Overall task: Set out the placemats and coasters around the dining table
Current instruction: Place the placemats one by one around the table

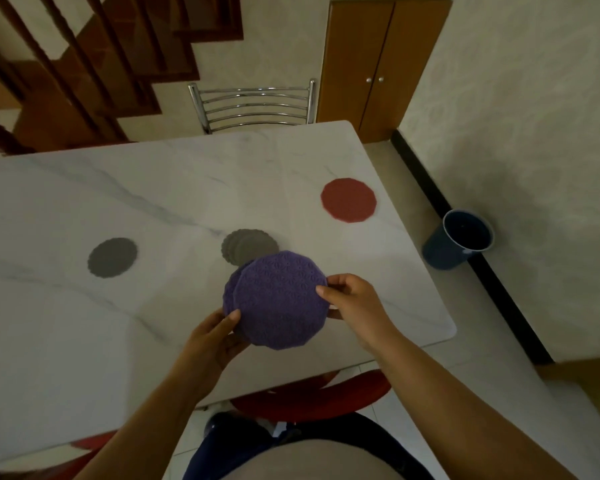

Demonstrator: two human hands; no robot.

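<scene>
Holding a small stack of purple placemats (279, 301) above the near part of the white marble worktop (118, 202), the person grips it from both sides. The left hand (212, 336) clasps the stack's lower left edge, thumb on top and fingers underneath, while the right hand (352, 301) pinches the right edge of the uppermost mat between thumb and fingertips. At least two purple mats show, the top one shifted slightly right of the one beneath, whose rim peeks out on the left. Whether the stack touches the worktop cannot be told. Just beyond the purple mats, partly hidden by their far edge, lies a pile of grey scalloped coasters (246, 245), fanned a little so several rims show. A single grey coaster (112, 257) lies flat farther to the left, well apart from the pile. A red placemat (349, 200) lies flat near the far right corner of the worktop. A chrome chair (253, 105) with a barred back stands at the far edge, and the seat of a red chair (309, 398) shows under the near edge, in front of the person. On the floor to the right, against the black skirting of the wall, stands a dark blue bin (459, 239). A wooden cupboard (371, 64) with two doors stands behind the worktop, and a wooden staircase (84, 64) rises at upper left.
</scene>
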